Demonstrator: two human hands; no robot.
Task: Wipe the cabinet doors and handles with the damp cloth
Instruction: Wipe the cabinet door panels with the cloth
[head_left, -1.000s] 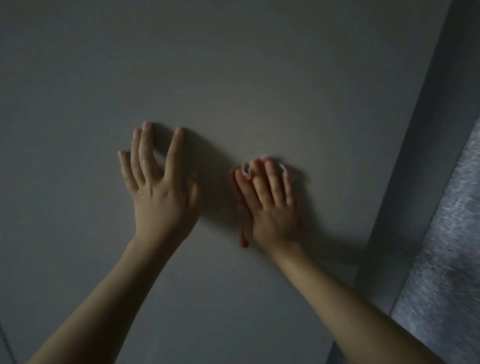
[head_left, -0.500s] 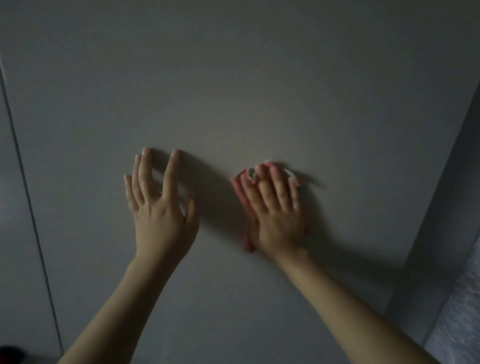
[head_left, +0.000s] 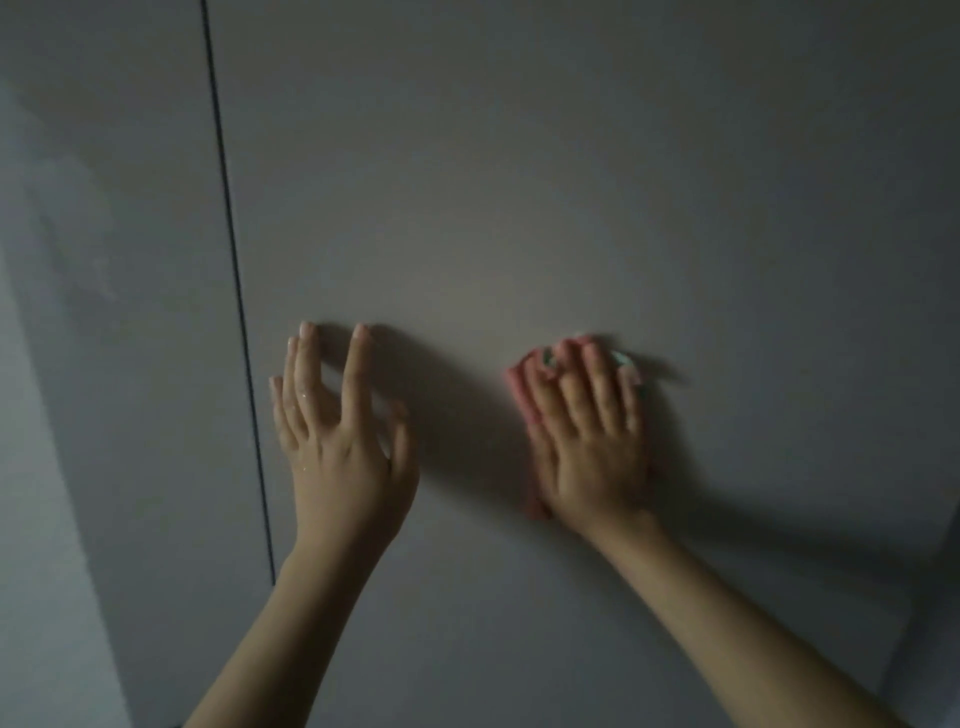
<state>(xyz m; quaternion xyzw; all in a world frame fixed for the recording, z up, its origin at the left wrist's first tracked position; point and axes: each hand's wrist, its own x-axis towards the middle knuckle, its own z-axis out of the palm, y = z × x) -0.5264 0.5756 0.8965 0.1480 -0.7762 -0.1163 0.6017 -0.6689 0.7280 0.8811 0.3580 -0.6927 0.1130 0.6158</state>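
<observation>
your right hand (head_left: 592, 436) presses the pink cloth (head_left: 519, 379) flat-fingered on the cabinet door (head_left: 519, 182), your left hand (head_left: 337, 436) spread open, bracing beside it. the door seam (head_left: 234, 270) has come into view at left, so you're working leftward; no handle shows yet

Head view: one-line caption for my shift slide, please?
Right hand presses a pink cloth flat on the cabinet door; left hand touches the door beside the seam.

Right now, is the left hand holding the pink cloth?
No. The left hand lies bare and spread on the grey cabinet door; the right hand presses the pink cloth.
</observation>
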